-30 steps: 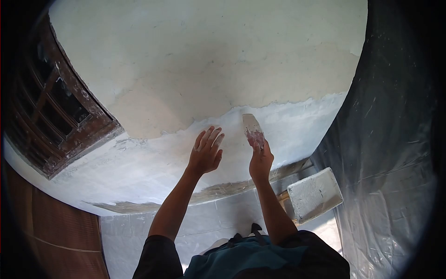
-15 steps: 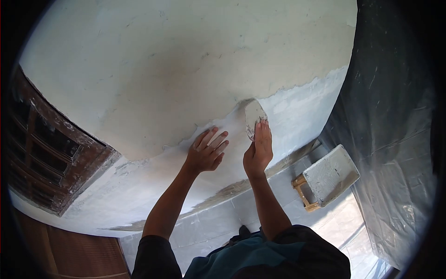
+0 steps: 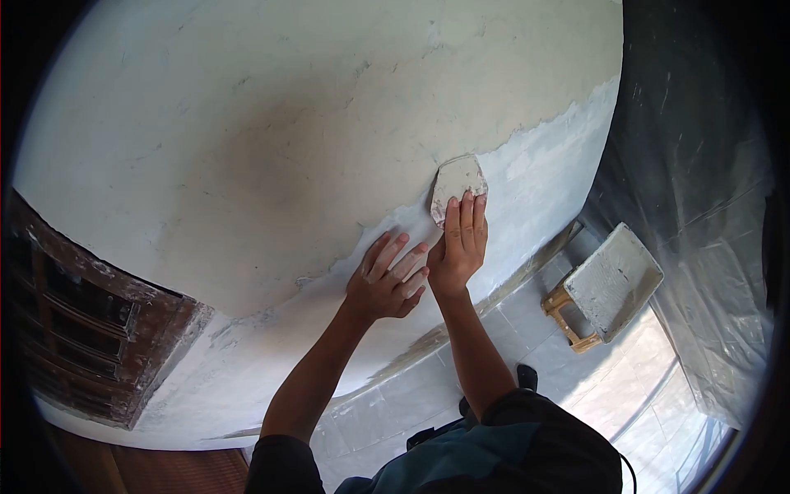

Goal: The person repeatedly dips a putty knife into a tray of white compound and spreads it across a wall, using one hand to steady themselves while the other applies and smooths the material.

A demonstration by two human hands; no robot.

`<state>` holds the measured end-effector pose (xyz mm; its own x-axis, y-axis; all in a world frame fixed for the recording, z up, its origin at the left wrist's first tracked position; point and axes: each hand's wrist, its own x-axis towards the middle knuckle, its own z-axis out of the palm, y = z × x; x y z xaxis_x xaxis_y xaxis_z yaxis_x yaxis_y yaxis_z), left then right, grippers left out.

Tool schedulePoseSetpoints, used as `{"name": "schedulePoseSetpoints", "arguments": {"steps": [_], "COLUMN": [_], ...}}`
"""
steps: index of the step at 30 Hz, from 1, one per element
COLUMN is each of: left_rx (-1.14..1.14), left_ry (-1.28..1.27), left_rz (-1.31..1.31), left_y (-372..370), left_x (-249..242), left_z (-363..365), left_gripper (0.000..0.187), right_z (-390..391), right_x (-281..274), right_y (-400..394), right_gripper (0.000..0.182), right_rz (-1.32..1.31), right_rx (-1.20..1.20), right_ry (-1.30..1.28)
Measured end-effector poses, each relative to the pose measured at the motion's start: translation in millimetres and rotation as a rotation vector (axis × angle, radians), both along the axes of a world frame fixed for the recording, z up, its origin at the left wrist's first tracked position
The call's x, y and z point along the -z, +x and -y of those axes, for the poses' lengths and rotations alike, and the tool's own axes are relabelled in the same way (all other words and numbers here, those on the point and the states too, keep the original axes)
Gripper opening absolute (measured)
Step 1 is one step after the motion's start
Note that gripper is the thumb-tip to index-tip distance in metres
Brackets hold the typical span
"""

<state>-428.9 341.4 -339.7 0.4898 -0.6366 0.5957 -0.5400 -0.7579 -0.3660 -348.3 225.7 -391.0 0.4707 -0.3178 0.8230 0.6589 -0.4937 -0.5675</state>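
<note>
My right hand (image 3: 459,243) presses a putty knife (image 3: 455,183) flat against the wall (image 3: 313,123), fingers laid along the blade. The blade is smeared with white filler and sits at the ragged edge where fresh white filler (image 3: 543,177) meets the older cream surface. My left hand (image 3: 388,278) rests flat on the wall just left of and below the right one, fingers spread, holding nothing.
A dark wooden window frame (image 3: 82,329) sits at the lower left. A filler-coated board on a wooden stand (image 3: 613,284) lies on the tiled floor (image 3: 527,329) at the right. Grey plastic sheeting (image 3: 699,206) hangs along the right side.
My right hand has pushed the putty knife up the wall along the filler edge, the blade now lying flatter. My left hand has slid closer to the right one. The view has tilted.
</note>
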Motion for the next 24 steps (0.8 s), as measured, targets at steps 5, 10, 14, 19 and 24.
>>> {"name": "schedulePoseSetpoints", "arguments": {"steps": [5,10,14,19,24], "left_rx": [0.024,0.04,0.033,-0.004,-0.015], "left_ry": [-0.019,-0.014,-0.006,0.02,0.007], "left_rz": [0.005,-0.007,0.003,-0.024,-0.045], "left_y": [0,1,2,0,0], "left_x": [4,5,7,0,-4], "left_z": [-2,-4,-3,-1,4], "left_gripper": [0.024,0.027,0.027,0.027,0.026], "right_z": [-15,-17,-11,20,99], "right_x": [6,8,19,36,2], "right_y": [4,-2,-8,-35,-36], "right_gripper": [0.048,0.051,0.05,0.051,0.048], "right_rz": [0.017,-0.084,-0.11,-0.178,-0.052], "right_rx": [0.046,0.164,0.179,0.076,-0.143], "right_ry": [0.029,-0.072,-0.137,-0.296,-0.327]}}
